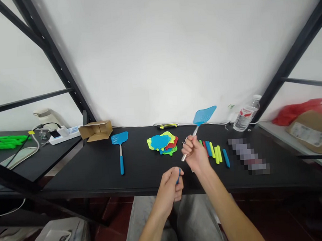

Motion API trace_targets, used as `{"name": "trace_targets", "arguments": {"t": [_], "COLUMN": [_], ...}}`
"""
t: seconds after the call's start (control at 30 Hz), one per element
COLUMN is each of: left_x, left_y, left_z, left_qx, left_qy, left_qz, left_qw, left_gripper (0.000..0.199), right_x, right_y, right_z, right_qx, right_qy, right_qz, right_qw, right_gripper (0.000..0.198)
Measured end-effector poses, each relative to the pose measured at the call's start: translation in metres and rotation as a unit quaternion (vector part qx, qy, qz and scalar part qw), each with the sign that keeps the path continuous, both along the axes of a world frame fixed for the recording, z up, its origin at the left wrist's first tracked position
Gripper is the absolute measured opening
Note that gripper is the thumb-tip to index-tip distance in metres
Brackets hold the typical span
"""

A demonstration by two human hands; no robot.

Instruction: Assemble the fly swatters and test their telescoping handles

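Note:
My right hand (196, 154) is closed round the metal rod of a fly swatter (204, 115), whose blue mesh head points up and away. The rod's bare lower end sticks out below the fist. My left hand (169, 184), near the table's front edge, grips a blue handle (178, 176), mostly hidden by the fingers; handle and rod are apart. Partly behind my right hand lie metal rods. Just right of it is a row of loose handles (212, 150) in green, red, blue and yellow. Loose mesh heads (161, 141) are piled in the middle.
A whole blue swatter (120, 152) lies at the left of the black table (93, 172). Behind it sits an open cardboard box (96, 131). A yellow-black cutter (167, 126) lies by the wall. At right stand a water bottle (246, 114) and a blurred-out item (249, 157).

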State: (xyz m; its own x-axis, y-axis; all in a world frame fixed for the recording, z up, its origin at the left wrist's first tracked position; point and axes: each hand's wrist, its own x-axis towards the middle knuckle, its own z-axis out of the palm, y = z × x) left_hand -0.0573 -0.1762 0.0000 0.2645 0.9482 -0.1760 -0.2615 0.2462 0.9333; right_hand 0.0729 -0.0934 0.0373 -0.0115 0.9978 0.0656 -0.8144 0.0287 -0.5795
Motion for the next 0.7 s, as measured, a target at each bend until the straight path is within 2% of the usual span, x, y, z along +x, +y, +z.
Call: {"name": "trace_targets", "arguments": {"t": [0.1,0.17,0.23,0.33,0.43,0.6,0.67,0.7], "left_x": [0.002,0.009,0.019,0.037,0.050,0.071,0.077,0.078], "left_y": [0.003,0.015,0.029,0.046,0.055,0.069,0.074,0.076], "left_z": [0.000,0.004,0.008,0.009,0.005,0.010,0.014,0.015], "left_qx": [0.079,0.144,0.183,0.190,0.174,0.167,0.179,0.190], "left_qy": [0.075,0.115,0.117,0.117,0.122,0.122,0.142,0.158], "left_qz": [0.066,0.135,0.167,0.150,0.121,0.134,0.119,0.110], "left_qw": [0.992,0.974,0.962,0.963,0.970,0.969,0.966,0.963], "left_gripper": [0.043,0.040,0.039,0.042,0.048,0.046,0.047,0.047], "right_x": [0.028,0.036,0.039,0.045,0.058,0.078,0.092,0.101], "right_y": [-0.009,-0.021,-0.031,-0.034,-0.030,-0.030,-0.026,-0.022], "right_z": [-0.002,-0.009,-0.018,-0.026,-0.025,-0.028,-0.032,-0.034], "right_qx": [-0.011,-0.034,-0.025,-0.017,-0.052,-0.018,-0.012,-0.017], "right_qy": [-0.090,-0.224,-0.330,-0.400,-0.444,-0.480,-0.531,-0.570], "right_qz": [-0.010,0.006,0.025,0.008,-0.011,0.037,-0.011,-0.057], "right_qw": [0.996,0.974,0.943,0.917,0.894,0.876,0.847,0.820], "right_gripper": [0.034,0.036,0.039,0.041,0.041,0.041,0.043,0.044]}}
